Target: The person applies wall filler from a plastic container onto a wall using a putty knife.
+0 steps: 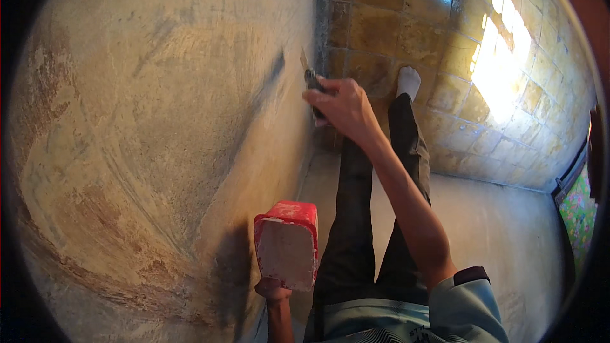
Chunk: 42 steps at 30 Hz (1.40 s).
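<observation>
My left hand (272, 289) is closed on the lower end of a red plastic tub (286, 208), beside the wall. The tub's mouth faces me, and pale, paste-like material (287, 254) coats its inside and rim. My right hand (346, 108) grips the black handle of a putty knife (309, 79), whose thin blade is seen nearly edge-on. The blade points away from me, close to the wall (159, 121); whether it touches cannot be told. Rough, patchy plaster in beige and brown covers that wall, and my arm and knife cast shadows on it.
Brown square tiles (432, 32) cover the floor ahead, with a bright sunlit patch (502, 57) at right. My foot in a white sock (408, 81) stands on them. A pale smooth surface (495, 235) lies on my near right. Flowered cloth (577, 209) shows at the far right edge.
</observation>
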Each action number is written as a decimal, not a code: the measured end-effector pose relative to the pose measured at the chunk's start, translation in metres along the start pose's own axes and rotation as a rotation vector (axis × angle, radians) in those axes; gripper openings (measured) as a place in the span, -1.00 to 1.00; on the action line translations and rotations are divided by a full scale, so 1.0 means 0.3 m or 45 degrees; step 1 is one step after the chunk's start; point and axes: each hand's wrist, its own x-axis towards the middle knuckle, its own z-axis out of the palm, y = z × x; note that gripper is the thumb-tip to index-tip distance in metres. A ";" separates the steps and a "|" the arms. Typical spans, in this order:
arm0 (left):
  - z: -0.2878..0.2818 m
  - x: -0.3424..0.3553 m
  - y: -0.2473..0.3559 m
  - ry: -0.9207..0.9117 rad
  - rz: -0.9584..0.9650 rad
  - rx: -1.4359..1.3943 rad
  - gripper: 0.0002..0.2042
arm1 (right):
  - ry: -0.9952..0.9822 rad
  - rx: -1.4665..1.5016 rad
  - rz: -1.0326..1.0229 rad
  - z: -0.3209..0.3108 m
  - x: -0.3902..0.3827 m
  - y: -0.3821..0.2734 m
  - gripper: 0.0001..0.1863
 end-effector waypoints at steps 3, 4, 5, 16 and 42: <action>-0.002 0.019 -0.015 -0.100 -0.018 -0.003 -0.28 | 0.014 -0.089 0.028 -0.022 0.126 0.018 -0.54; 0.008 0.026 -0.014 -0.337 -0.045 -0.244 -0.27 | 0.001 -0.117 0.040 -0.008 0.146 0.013 -0.59; 0.011 0.031 -0.013 -0.576 -0.073 -0.485 -0.26 | -0.002 -0.115 0.040 0.003 0.155 0.012 -0.59; -0.091 0.074 -0.071 -0.392 0.092 -0.286 -0.45 | -0.121 -0.099 0.014 0.044 0.020 -0.055 -0.63; -0.515 0.137 -0.169 -0.120 0.260 -0.008 -0.59 | 0.226 -0.180 -0.183 0.237 0.182 0.032 -0.64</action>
